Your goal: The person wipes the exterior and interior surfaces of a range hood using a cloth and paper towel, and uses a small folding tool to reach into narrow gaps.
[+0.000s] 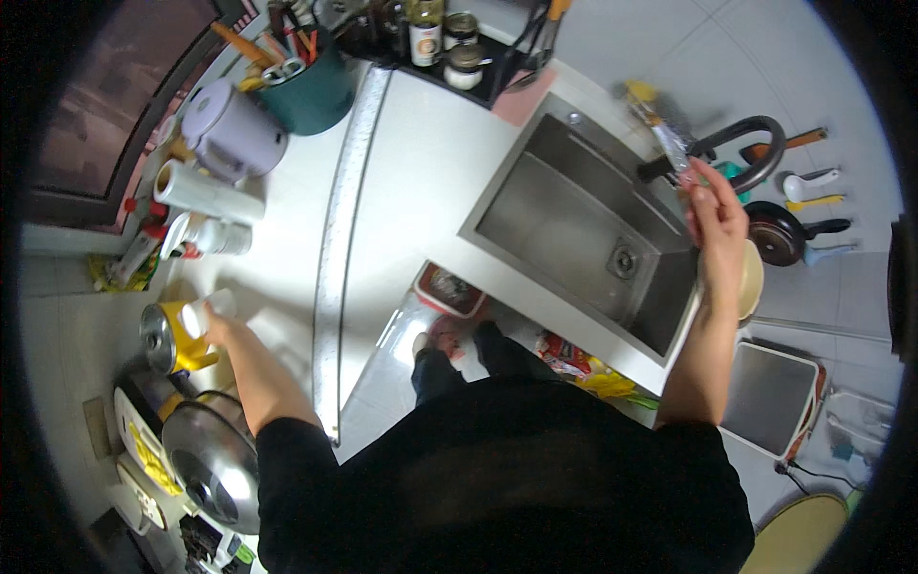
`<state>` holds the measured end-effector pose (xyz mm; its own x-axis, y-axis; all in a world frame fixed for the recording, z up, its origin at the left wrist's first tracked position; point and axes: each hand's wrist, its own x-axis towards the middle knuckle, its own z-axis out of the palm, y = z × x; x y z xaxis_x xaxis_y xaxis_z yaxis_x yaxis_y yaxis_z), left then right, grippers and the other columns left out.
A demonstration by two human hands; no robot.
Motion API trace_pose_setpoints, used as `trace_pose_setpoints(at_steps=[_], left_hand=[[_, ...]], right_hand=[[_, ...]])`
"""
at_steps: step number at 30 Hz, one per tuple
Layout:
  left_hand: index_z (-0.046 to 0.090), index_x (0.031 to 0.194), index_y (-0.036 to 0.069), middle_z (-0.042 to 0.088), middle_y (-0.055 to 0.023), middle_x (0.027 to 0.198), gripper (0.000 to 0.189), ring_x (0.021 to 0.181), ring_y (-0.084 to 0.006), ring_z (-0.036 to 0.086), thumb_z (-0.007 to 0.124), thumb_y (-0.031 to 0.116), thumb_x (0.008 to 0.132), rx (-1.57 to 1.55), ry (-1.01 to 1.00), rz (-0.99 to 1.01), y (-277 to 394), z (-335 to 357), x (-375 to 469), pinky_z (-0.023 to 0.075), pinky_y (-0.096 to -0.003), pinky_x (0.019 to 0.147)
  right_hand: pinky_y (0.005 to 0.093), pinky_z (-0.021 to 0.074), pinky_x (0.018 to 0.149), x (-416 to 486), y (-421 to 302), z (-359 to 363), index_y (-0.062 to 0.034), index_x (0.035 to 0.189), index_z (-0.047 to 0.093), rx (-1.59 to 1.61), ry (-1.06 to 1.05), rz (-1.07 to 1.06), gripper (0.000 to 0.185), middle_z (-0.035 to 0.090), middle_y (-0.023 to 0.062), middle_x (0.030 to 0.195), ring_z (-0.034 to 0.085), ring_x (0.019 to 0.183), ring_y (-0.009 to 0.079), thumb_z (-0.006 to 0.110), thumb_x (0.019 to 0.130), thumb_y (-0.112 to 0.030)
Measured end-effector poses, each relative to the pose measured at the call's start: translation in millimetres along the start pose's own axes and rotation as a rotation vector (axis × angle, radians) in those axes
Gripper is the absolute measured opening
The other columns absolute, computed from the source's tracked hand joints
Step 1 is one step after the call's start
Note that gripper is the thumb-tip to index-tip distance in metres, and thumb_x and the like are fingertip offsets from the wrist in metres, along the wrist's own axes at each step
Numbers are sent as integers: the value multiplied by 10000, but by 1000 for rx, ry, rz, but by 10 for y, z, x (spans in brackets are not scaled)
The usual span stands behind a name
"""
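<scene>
At the left, my left hand (219, 326) holds a small white object, perhaps a cup (206, 313), beside a yellow kettle or pot (172, 336) on the counter. My right hand (713, 208) is raised over the far right corner of the stainless steel sink (559, 208), near the dark curved faucet (771, 154). Its fingers are closed on one end of a slim transparent thing (670, 143), whose yellow top (640, 91) points towards the wall; what it is cannot be told, and blur hides its edges.
A lilac electric kettle (233, 133), a green utensil bin (308, 97), a plastic wrap roll (208, 192) and a spray bottle (215, 235) line the left. Jars (465, 68) stand at the back. A lidded wok (215, 459) is lower left, a frying pan (774, 233) hangs right.
</scene>
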<state>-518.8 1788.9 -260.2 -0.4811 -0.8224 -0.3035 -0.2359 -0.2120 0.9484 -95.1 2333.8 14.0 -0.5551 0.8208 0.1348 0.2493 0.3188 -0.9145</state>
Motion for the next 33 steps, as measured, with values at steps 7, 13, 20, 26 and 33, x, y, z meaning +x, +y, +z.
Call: trace_pose_setpoints(at_steps=[7, 13, 20, 26, 33], left_hand=[[513, 1049, 9, 565, -132, 1083, 337, 958, -229, 566, 629, 231, 824, -515, -727, 51, 111, -181, -1752, 462, -340, 893], [482, 1211, 8, 527, -140, 1216, 550, 1130, -292, 500, 660, 201, 728, -557, -1606, -864, -334, -315, -3896, 402, -448, 973], [282, 1388, 113, 378, -105, 1384, 844, 1253, -289, 386, 568, 591, 755, -470, -1860, -1413, -603, -411, -5091, 303, -494, 1035], [271, 1390, 93, 383, -111, 1380, 868, 1245, -301, 392, 519, 636, 761, -514, -1952, -1548, -808, -414, -5252, 309, -493, 1029], [270, 1389, 78, 368, -117, 1389, 793, 1256, -296, 377, 390, 632, 834, -478, -1947, -1525, -971, -456, -5277, 277, -473, 1049]], right_hand=[[186, 395, 670, 379, 290, 0, -31, 1070, 590, -19, -25, -98, 257, 605, -19, 917, 494, 754, 44, 633, 820, -66], [200, 388, 687, 394, 514, 58, -34, 1021, 561, 7, -127, 13, 219, 548, -32, 826, 476, 755, 49, 626, 815, -70], [228, 431, 681, 304, 773, 326, -67, 1054, 493, 146, -223, 38, 192, 558, -6, 886, 516, 782, 72, 552, 886, -138], [357, 460, 695, 252, 884, 502, -77, 1070, 471, 25, -199, 29, 209, 611, 142, 908, 596, 834, 299, 510, 896, -185], [413, 469, 670, 315, 971, 627, -71, 1074, 467, -46, -139, -77, 217, 615, 203, 899, 605, 827, 398, 521, 884, -159]])
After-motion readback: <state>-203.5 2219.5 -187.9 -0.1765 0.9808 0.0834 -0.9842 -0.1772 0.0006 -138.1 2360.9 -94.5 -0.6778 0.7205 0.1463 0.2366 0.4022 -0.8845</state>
